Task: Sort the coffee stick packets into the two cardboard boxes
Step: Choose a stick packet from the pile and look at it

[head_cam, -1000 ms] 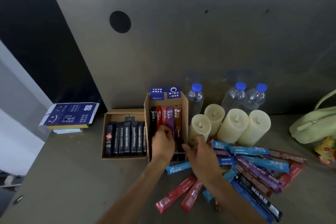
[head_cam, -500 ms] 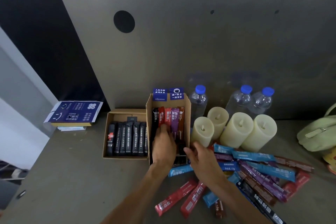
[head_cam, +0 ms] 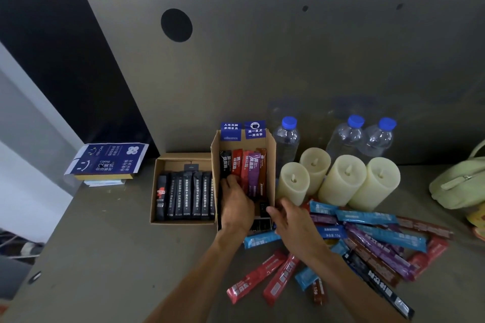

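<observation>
Two cardboard boxes stand side by side on the table. The low left box (head_cam: 157, 191) holds a row of several black stick packets (head_cam: 187, 198). The taller right box (head_cam: 271, 165) holds coloured packets (head_cam: 252, 168) standing on end: black, red, purple and brown. My left hand (head_cam: 236, 204) is inside the right box, its fingers resting against the standing packets. My right hand (head_cam: 291, 220) hovers at the box's front right corner with fingers loosely spread, holding nothing that I can see. A loose pile of blue, purple, red and black packets (head_cam: 372, 241) lies on the table to the right.
Several cream pillar candles (head_cam: 341, 178) and three blue-capped water bottles (head_cam: 287, 139) stand behind the pile. A pale green bag (head_cam: 462, 183) sits at the far right. A blue printed carton (head_cam: 107, 162) lies at the left, near the table edge. A grey wall rises right behind the boxes.
My left hand has stayed inside the right box against the standing packets. My right hand has stayed at the box's front right corner. The view has shifted a little.
</observation>
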A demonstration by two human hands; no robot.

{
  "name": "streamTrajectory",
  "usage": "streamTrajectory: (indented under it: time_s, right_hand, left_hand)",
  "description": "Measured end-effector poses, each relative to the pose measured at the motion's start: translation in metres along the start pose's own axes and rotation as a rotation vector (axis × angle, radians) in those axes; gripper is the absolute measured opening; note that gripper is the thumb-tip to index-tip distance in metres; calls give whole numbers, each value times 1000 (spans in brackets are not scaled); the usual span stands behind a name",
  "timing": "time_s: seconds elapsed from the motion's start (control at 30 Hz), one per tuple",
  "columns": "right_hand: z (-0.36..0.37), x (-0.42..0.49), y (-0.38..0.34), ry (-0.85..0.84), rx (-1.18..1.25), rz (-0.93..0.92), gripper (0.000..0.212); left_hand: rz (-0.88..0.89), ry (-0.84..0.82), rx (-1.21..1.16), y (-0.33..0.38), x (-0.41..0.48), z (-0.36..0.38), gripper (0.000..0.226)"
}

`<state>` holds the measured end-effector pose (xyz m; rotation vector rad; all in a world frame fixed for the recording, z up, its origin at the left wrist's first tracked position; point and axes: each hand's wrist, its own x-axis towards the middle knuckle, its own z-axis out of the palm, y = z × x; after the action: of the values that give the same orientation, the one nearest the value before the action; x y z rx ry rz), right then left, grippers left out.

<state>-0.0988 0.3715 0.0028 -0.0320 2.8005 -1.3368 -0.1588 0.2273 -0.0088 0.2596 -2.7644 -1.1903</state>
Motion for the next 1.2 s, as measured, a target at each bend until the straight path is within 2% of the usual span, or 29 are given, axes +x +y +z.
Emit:
streamTrajectory:
  time_s: [0.2,0.4,0.6,1.0,1.1,1.2]
  right_hand:
    - [-3,-1,-3,7,31,-5,12]
    - [-2,-2,-4,-1,32,-3,11]
    - [-3,-3,-5,-6,29,0,8]
    - [-6,-3,-8,-12,14,27,15]
    - [-10,-10,-9,26,30,17,11]
    - [-15,-28,-7,43,29,37,3]
  left_hand:
    - [3,-36,10,4,-8,-4,40]
    - [269,-118,321,7,-6,-9,62]
    - [295,-192,362,4,4,-11,71]
    - [301,-222,213,10,-1,-22,55]
    - [361,-181,89,5,-28,-41,35]
    - [396,-241,65,-16,-72,-55,14]
